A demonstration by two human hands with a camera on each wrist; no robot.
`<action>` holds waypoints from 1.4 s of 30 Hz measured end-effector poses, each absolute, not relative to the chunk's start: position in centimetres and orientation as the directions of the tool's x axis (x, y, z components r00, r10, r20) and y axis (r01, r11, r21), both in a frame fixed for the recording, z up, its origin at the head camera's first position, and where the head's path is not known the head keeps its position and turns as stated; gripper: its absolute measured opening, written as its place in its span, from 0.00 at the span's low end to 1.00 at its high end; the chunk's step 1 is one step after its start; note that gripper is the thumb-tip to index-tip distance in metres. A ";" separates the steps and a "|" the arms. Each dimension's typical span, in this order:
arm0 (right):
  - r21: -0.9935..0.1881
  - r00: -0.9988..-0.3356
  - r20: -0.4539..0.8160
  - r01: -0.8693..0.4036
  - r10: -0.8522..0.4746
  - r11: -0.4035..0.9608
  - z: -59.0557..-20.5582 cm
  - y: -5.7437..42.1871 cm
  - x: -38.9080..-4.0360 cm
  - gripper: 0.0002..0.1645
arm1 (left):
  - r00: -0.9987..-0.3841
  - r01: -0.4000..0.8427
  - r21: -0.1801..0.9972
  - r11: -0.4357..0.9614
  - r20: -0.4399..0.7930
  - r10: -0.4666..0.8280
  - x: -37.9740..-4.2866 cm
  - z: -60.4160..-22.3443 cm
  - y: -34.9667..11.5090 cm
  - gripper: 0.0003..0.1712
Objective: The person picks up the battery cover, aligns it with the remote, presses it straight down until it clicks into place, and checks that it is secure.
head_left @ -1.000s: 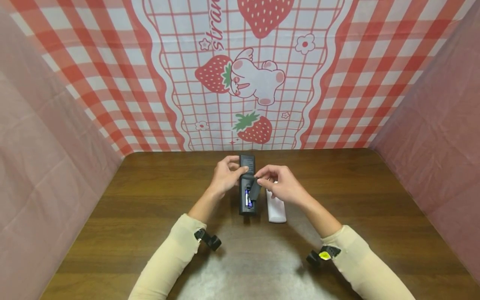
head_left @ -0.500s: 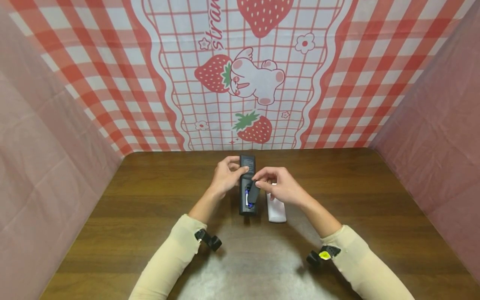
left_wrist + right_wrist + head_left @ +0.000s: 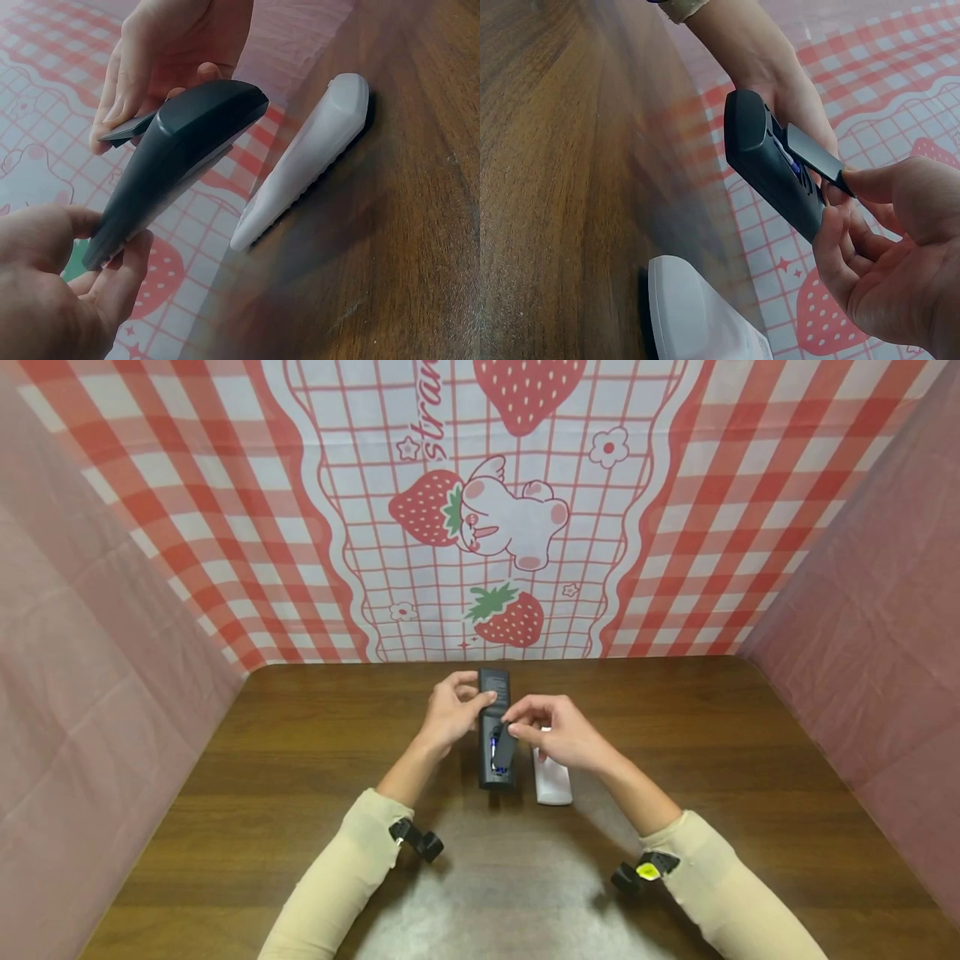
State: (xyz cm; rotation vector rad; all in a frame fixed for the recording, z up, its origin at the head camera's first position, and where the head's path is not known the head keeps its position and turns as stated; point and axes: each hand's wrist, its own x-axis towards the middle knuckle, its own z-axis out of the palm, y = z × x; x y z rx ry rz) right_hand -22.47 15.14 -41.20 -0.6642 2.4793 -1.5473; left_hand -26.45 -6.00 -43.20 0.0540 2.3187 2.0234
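Note:
Held above the table is a black remote control (image 3: pixel 494 693), its back turned up and its battery bay uncovered in part. My left hand (image 3: pixel 450 712) grips its far end, thumb on the back and fingers beneath. A black battery cover (image 3: pixel 506 750) is pinched between thumb and fingers of my right hand (image 3: pixel 564 732); it slants over the bay. Blue batteries (image 3: pixel 495 757) show beside the cover's edge. In the right wrist view the battery cover (image 3: pixel 814 154) stands tilted, one end close to the remote control (image 3: pixel 772 165). Whether they touch I cannot tell.
A white remote control (image 3: pixel 553 781) lies on the brown wooden table (image 3: pixel 322 735), below and beside my right hand. Behind the table hangs a red checked strawberry cloth (image 3: pixel 487 527). Pink cloth walls (image 3: pixel 105 635) close off the sides.
My right hand has moved the battery cover slightly left and down over the bay, so less of the batteries shows. My left hand and the black remote control stay nearly still.

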 end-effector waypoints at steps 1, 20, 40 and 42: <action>-0.882 -0.891 0.108 -0.290 -0.441 0.371 -41.2 15.1 -22.5 0.09 | -0.997 -0.015 0.991 0.134 -0.025 0.067 -26.5 -43.2 -6.0 0.30; -0.881 -0.874 0.134 -0.321 -0.467 0.347 -41.2 14.7 -22.3 0.08 | -0.998 -0.014 0.995 0.098 -0.020 0.067 -26.7 -43.0 -6.1 0.30; -0.868 -0.860 0.138 -0.344 -0.491 0.358 -41.3 14.3 -22.2 0.06 | -0.997 -0.005 0.993 0.115 -0.014 0.073 -26.8 -43.0 -6.1 0.33; -0.867 -0.860 0.146 -0.349 -0.489 0.355 -41.4 14.2 -22.1 0.06 | -0.997 0.003 0.993 0.118 -0.006 0.077 -26.7 -43.0 -6.1 0.33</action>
